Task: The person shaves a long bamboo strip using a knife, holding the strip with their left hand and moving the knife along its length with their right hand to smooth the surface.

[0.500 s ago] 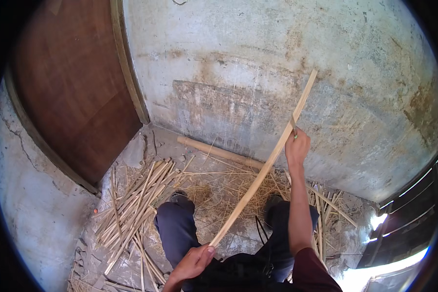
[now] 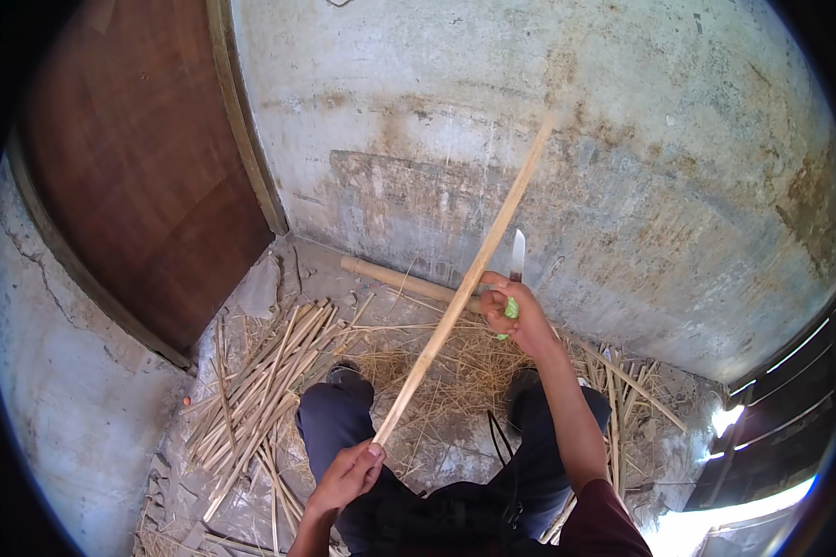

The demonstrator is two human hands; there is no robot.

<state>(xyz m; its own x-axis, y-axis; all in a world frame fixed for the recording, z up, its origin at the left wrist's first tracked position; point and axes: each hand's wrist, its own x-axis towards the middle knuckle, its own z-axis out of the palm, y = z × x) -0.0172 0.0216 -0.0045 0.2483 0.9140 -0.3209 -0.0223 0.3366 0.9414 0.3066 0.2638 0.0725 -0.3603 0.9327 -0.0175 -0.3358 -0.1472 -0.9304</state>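
Observation:
My left hand (image 2: 346, 478) is closed around the near end of a long, pale bamboo strip (image 2: 500, 220). The strip slants up and away to the right, in front of the wall. In my right hand (image 2: 529, 320) is a knife (image 2: 517, 252) with a short silver blade and a green handle, its tip pointing up. The fingers of that hand lie right beside the middle of the strip; whether they touch it I cannot tell. Part of the handle is covered by the fingers.
Many thin bamboo sticks (image 2: 251, 390) lie piled left of my legs, more (image 2: 618, 399) at the right. A thick bamboo pole (image 2: 390, 275) rests along the stained wall (image 2: 418, 130). Straw-like shavings (image 2: 399, 371) cover the floor between my feet. A brown door (image 2: 149, 158) stands at the left.
My right hand with the knife has come down and left along the strip, and the blade now points up, apart from it. The strip's far end has swung left; my left hand shifted slightly left.

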